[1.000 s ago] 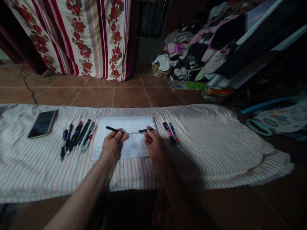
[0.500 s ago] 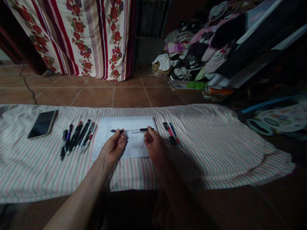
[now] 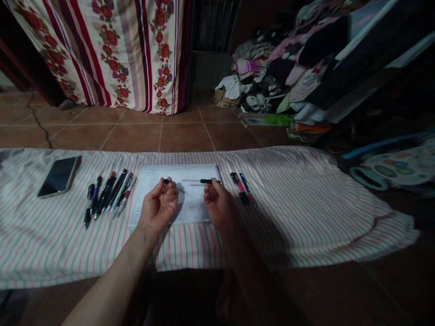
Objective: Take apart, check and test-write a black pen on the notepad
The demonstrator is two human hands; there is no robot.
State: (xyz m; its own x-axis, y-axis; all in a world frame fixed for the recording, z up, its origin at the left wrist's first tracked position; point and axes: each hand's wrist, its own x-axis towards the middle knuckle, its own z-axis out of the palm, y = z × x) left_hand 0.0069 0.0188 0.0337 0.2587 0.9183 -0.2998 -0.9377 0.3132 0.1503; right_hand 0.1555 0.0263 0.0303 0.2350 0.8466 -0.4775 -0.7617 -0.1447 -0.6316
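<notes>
Over an open spiral notebook (image 3: 200,217) both my hands hold parts of a pen. My left hand (image 3: 159,203) is closed, palm up, pinching a small black pen piece (image 3: 166,181) between thumb and fingers; most of it is hidden. In my right hand (image 3: 219,201) is a black pen part (image 3: 205,181), gripped near its right end. From it a thin, pale refill-like tube (image 3: 191,180) points left, with a gap between its tip and my left hand.
Several pens (image 3: 110,194) and a phone (image 3: 59,176) lie left of the notebook on the striped cloth (image 3: 316,203). A pink-and-black pen (image 3: 239,188) and a blue pen (image 3: 247,188) lie to the right. Beyond are a tiled floor (image 3: 136,136), a floral curtain (image 3: 136,54) and piled clothes (image 3: 272,68).
My left hand has turned palm up and drawn its black piece away from the tube. The pen part in my right hand has stayed nearly in place, and its tube's end now shows.
</notes>
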